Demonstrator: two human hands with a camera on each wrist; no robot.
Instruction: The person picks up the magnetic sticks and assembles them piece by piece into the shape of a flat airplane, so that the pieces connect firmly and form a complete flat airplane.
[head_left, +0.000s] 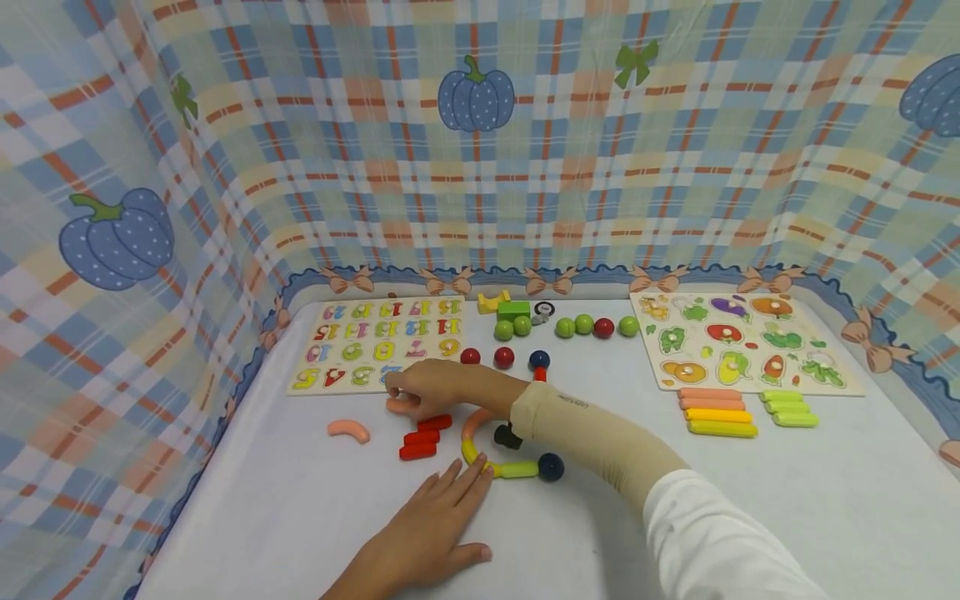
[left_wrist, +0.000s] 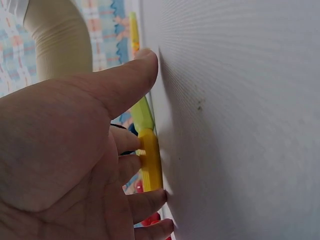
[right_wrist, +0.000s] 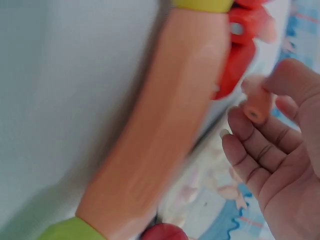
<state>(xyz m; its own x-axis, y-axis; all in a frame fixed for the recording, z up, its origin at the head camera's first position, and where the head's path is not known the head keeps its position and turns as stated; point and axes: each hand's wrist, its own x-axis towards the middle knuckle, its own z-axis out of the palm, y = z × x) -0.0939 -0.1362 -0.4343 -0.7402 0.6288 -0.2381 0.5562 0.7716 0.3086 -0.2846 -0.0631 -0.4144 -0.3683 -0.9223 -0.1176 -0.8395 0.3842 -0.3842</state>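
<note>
Near the pale wooden number board (head_left: 326, 391) on the white bench (head_left: 262, 517), the right hand (head_left: 433, 389) pinched a peach plastic stick (right_wrist: 260, 99) between its fingers, apparently a picking-up step needing a steady grip next, while the left hand (head_left: 435, 529), fingers straight, touched a yellow plastic stick (left_wrist: 152, 170).

Rods (head_left: 517, 471) before boards (head_left: 750, 330), balls (head_left: 603, 327) between boards

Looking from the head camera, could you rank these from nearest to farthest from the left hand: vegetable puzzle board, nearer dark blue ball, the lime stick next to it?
1. Lime stick: just ahead and right of the left hand.
2. Dark blue ball: at the stick's right end.
3. Vegetable puzzle board: far right, farther back.
</note>
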